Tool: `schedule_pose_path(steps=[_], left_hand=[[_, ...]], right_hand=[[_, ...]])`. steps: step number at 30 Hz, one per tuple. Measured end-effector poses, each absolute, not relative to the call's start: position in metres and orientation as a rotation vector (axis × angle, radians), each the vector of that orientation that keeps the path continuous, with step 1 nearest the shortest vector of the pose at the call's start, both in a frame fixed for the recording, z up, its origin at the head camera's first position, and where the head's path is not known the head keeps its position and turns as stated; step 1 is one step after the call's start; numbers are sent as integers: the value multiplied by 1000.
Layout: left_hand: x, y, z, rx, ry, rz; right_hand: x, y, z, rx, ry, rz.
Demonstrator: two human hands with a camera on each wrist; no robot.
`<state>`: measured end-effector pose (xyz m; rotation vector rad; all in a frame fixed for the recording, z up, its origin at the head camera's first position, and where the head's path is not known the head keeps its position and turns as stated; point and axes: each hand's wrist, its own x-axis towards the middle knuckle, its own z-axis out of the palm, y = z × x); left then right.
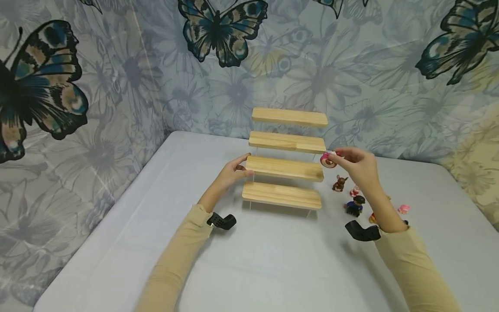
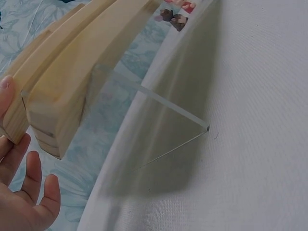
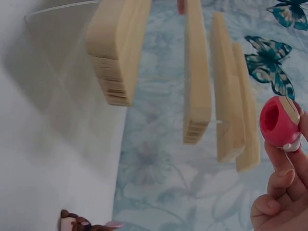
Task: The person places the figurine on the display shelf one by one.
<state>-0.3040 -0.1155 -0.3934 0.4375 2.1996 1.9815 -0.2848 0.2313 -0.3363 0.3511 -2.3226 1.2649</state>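
Note:
A tiered display stand has several pale wooden boards (image 1: 284,168) on clear legs. At the left end of its second-lowest board is my left hand (image 1: 231,174), thumb and forefinger pinching the board end; the other fingers are off the wood in the left wrist view. To the right of the stand, my right hand (image 1: 360,169) pinches a small pink-and-white figurine (image 1: 328,160) above the table, close to the boards' right ends. The right wrist view shows a hollow opening in this figurine (image 3: 276,122). Its far side is hidden by the fingers.
Right of the stand, a brown long-eared figurine (image 1: 339,183), a dark-blue capped figurine (image 1: 354,206) and a pink one (image 1: 403,209) stand on the white table (image 1: 273,260). The right forearm partly hides other small figurines. Behind is a butterfly-patterned backdrop (image 1: 234,91).

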Motion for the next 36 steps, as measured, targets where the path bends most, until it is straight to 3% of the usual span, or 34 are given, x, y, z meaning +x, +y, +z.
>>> schedule_pose_path(steps=[7,16,23,36], left_hand=[[-303,-116,-391,464,2186,1993],[-304,-116,-389,456,2203,1975],[-285,-115,-366,445,2152,1972],[-303,-113,-391,437,2193,1997]], right_hand=[[-275,209,-305,337,-2368,1307],[-281,187,-286,410,-2324,1253],[-291,170,-283,461,-2260,1277],[-305,135,-276,462,-2205,1338]])
